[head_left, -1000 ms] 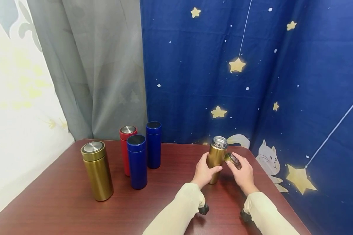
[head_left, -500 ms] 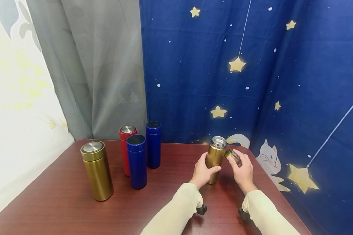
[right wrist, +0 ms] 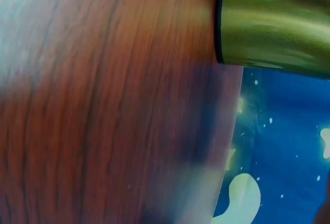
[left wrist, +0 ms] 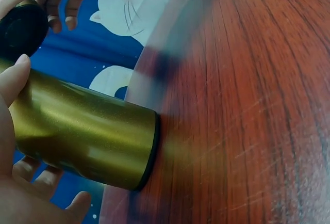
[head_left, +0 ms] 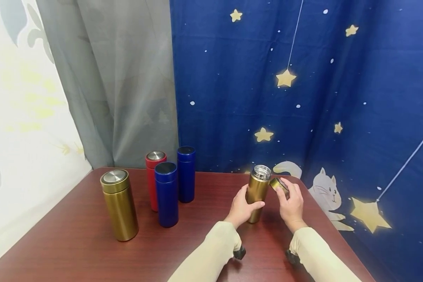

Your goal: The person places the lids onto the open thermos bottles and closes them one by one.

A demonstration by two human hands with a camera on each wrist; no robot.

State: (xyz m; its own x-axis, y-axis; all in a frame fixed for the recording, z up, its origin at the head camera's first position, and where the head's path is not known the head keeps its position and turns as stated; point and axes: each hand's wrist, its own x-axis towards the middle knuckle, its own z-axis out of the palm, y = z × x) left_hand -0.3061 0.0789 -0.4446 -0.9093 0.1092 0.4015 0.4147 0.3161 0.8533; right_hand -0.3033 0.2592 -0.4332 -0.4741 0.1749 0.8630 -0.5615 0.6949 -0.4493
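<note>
My left hand (head_left: pixel 240 207) grips a gold thermos bottle (head_left: pixel 257 192) round its body. Its mouth is uncovered, with a bare silver rim on top, and its base appears to stand on the table. In my right hand (head_left: pixel 291 204) is the gold lid (head_left: pixel 279 185), held tilted just right of the bottle's neck and apart from it. From the left wrist view, the dark inside of the lid (left wrist: pixel 23 29) shows beyond the bottle (left wrist: pixel 87 131). The right wrist view has the lower body of the bottle (right wrist: pixel 273 28); the lid is out of sight there.
On the left stand a larger gold thermos (head_left: pixel 121 209), a red one (head_left: pixel 152 188) and two blue ones, the nearer (head_left: pixel 167 197) in front of the farther (head_left: pixel 186 176), all lidded. The reddish-brown table (head_left: pixel 155 254) ends at a blue star-print curtain (head_left: pixel 232 86).
My right hand has raised the lid slightly and turned it a little beside the bottle's neck. The left hand keeps its grip on the bottle. The head view has shifted slightly.
</note>
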